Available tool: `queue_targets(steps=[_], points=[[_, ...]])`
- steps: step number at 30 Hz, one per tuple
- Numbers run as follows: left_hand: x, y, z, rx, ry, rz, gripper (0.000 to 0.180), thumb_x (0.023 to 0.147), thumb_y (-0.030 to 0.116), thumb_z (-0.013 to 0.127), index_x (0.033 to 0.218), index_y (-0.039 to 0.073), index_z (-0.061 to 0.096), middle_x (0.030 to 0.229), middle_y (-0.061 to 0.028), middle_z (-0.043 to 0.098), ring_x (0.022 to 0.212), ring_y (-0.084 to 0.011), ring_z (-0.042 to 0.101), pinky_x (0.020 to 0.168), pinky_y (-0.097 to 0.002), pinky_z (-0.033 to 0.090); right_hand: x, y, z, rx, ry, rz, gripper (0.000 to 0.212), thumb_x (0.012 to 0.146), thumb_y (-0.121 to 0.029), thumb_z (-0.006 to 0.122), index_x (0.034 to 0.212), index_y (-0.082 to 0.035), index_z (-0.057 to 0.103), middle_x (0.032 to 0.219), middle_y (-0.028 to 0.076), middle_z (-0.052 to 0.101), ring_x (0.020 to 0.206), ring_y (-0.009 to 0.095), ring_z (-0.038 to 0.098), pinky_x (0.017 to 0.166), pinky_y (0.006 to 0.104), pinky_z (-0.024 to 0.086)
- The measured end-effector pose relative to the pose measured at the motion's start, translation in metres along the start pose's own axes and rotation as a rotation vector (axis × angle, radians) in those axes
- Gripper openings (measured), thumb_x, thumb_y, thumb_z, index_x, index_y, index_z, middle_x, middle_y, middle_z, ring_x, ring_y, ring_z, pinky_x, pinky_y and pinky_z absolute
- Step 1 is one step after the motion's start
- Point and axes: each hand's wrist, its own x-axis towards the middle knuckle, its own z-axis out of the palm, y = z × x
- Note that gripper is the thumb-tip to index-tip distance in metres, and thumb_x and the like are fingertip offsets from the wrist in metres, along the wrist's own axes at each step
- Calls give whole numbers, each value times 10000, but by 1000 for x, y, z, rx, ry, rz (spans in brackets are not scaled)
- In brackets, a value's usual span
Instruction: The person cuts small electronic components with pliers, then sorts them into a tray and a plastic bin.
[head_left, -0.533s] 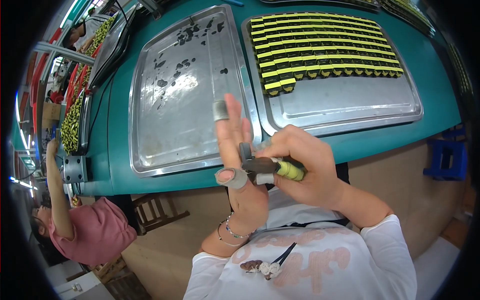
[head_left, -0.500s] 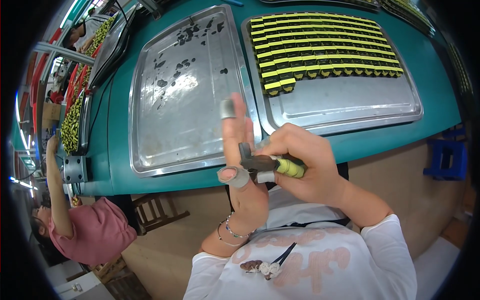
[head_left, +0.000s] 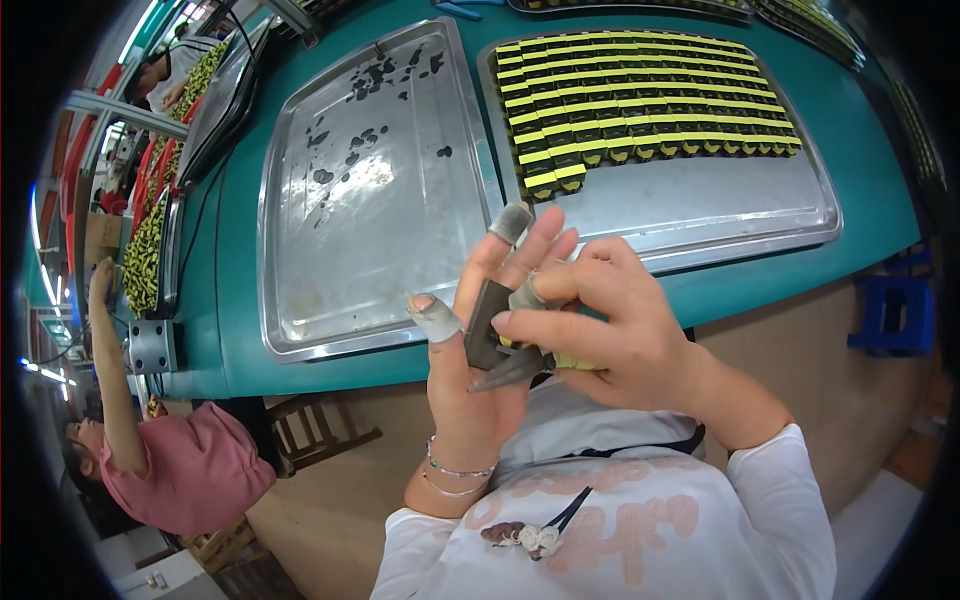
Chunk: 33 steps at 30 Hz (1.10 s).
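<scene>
My left hand (head_left: pixel 470 375) is palm up with its fingers stretched apart, pale wraps on its thumb and a fingertip. A dark rectangular block (head_left: pixel 488 325) lies against its palm and fingers. My right hand (head_left: pixel 630 335) is closed, its thumb and wrapped index fingertip pinching at the block's right side. Under those fingers the same hand keeps pliers with grey pointed jaws (head_left: pixel 510 370) and a yellow-green grip (head_left: pixel 575 362). The jaws point left across my left palm. My right fingers hide part of the block and the pliers' joint.
A bare metal tray (head_left: pixel 385 230) with dark spots lies ahead. Beside it, another tray (head_left: pixel 700 215) holds rows of black-and-yellow blocks (head_left: pixel 640 100). Blue-handled pliers (head_left: pixel 458 10) lie at the far edge. A co-worker in pink (head_left: pixel 190 465) reaches toward yellow-and-dark pieces (head_left: pixel 145 260) at left.
My left hand has turned and its fingers have spread. The dark block now shows its broad face. My right fingers have moved onto its side, and the pliers' jaws have swung into view.
</scene>
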Motion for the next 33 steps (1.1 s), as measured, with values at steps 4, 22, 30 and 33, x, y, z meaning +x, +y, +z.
queue_targets(steps=[4,22,30,33], points=[[-4,8,3,28,-41,-110,844,914,637,328,1445,-4,188,1446,-237,322,1336,-316,345,1047,-375,353,-1,4,-5,-123,12,-148,283,640,-75,686,915,-140,703,854,-31,555,732,132,517,749,356,369],[17,34,-42,855,337,527,433,1011,314,344,1204,-33,517,1042,-175,646,604,-43,472,496,-164,349,24,32,-58,-443,92,203,326,641,16,664,952,-59,605,889,49,625,822,271,572,743,347,401],[20,26,-34,985,377,580,362,983,238,373,1166,-26,540,976,-156,657,585,-41,448,484,-166,331,35,65,-65,-714,-40,213,235,680,-56,672,892,-123,596,855,7,555,789,193,557,734,349,377],[21,27,-23,969,257,588,329,974,218,418,1157,-25,544,975,-146,654,598,-41,449,497,-169,343,39,70,-65,-773,-28,176,234,682,-74,680,894,-132,598,858,0,558,807,185,561,754,349,378]])
